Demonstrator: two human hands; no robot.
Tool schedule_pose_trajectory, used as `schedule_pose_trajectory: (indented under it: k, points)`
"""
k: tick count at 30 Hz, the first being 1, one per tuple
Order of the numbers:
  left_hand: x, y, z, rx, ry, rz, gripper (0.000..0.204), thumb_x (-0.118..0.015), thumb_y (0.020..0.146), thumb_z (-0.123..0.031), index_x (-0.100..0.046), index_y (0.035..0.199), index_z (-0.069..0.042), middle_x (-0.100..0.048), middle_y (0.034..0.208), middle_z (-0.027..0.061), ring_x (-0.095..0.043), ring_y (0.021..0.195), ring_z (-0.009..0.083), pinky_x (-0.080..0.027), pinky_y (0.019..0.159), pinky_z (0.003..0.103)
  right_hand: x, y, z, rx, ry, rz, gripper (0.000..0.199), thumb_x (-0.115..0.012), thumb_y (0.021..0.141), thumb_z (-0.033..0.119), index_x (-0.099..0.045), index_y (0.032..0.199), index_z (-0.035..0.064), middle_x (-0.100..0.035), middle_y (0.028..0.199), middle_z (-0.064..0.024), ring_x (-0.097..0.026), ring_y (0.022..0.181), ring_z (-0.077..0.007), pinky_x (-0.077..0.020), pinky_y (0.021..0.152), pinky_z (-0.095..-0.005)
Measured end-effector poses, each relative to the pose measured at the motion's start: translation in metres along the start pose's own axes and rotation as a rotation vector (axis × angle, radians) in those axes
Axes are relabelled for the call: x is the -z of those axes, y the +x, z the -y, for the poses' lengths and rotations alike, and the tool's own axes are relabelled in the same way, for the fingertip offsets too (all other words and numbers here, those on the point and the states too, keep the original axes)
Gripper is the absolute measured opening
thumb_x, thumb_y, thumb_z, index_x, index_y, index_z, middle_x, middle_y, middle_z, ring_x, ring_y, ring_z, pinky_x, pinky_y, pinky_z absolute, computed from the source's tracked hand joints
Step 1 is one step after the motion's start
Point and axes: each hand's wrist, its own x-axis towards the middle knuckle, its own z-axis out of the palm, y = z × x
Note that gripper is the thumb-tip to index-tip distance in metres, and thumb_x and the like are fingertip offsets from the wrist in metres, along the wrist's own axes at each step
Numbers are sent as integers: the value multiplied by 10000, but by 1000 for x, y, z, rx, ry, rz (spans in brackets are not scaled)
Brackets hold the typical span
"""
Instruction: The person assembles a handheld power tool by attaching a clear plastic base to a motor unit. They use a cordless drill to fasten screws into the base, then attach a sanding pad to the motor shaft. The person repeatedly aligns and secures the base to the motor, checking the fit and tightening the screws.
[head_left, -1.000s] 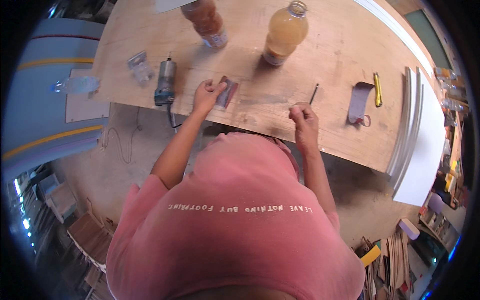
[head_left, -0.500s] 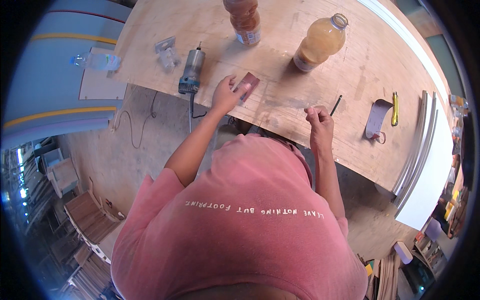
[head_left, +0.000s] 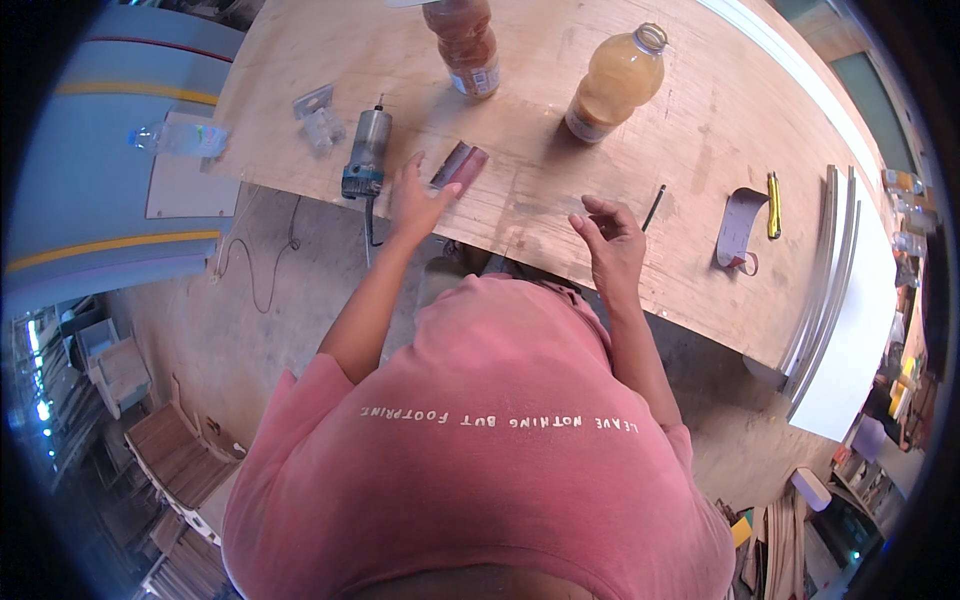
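My left hand (head_left: 420,205) is open beside a small dark-red folded piece of sandpaper (head_left: 467,170); its thumb reaches the near corner of the piece, and whether they touch I cannot tell. Farther left lies a grey and teal corded power tool (head_left: 368,150), its thin bit pointing away from me. Just above the table's near edge, my right hand (head_left: 613,245) has its thumb and curved fingers apart, with nothing visible between them. A dark pencil (head_left: 654,207) lies right of that hand. Beyond it are a curled sandpaper strip (head_left: 737,225) and a yellow utility knife (head_left: 774,205).
On the plywood table (head_left: 540,185) stand a bottle of reddish-brown liquid (head_left: 470,60) and an open bottle of yellowish liquid (head_left: 615,85). A clear plastic packet (head_left: 320,120) lies at left. White panels (head_left: 850,330) lie along the right side. A water bottle (head_left: 178,139) lies left.
My left hand has drawn back leftward from the sandpaper, its fingers spreading off it. My right hand has opened from a pinch. The whole view has shifted slightly.
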Motion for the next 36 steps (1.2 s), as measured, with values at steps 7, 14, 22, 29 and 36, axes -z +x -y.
schedule_pose_trajectory:
  k: [7,14,22,29,36]
  points:
    - [19,-52,11,-24,-197,-165,647,-779,855,-221,-498,1403,-23,-574,1232,155,-585,1037,271,-504,900,389,-8,6,18,-69,-85,107,182,-702,963,170,-733,952,-9,-685,880,-75,-631,801,-135,-502,738,-273]
    - [31,-142,48,125,-165,-119,563,-754,859,-154,-534,1367,-51,-587,1207,128,-610,977,234,-538,831,344,-35,4,-13,-51,59,299,199,-752,927,152,-623,815,49,-621,790,-12,-567,746,-83,-447,696,-243]
    - [12,-274,263,608,9,48,608,-747,858,-297,-555,1358,-10,-631,1265,217,-650,1098,323,-527,930,439,-83,-15,-5,-130,19,276,455,-620,1021,357,-430,687,114,-393,654,66,-325,613,-53,-262,541,-278]
    - [42,-350,323,976,-375,-93,601,-761,855,-261,-543,1324,45,-687,1078,187,-682,883,253,-551,731,382,-118,-44,-20,-40,-84,342,470,-530,1056,454,-434,721,139,-382,632,64,-328,569,-54,-268,512,-256]
    - [72,-357,336,955,-652,-152,559,-724,920,-251,-498,1364,3,-643,1020,97,-619,771,168,-495,584,321,-177,-126,7,-16,133,581,278,-660,1007,305,-527,873,100,-566,789,20,-499,738,-66,-412,697,-232]
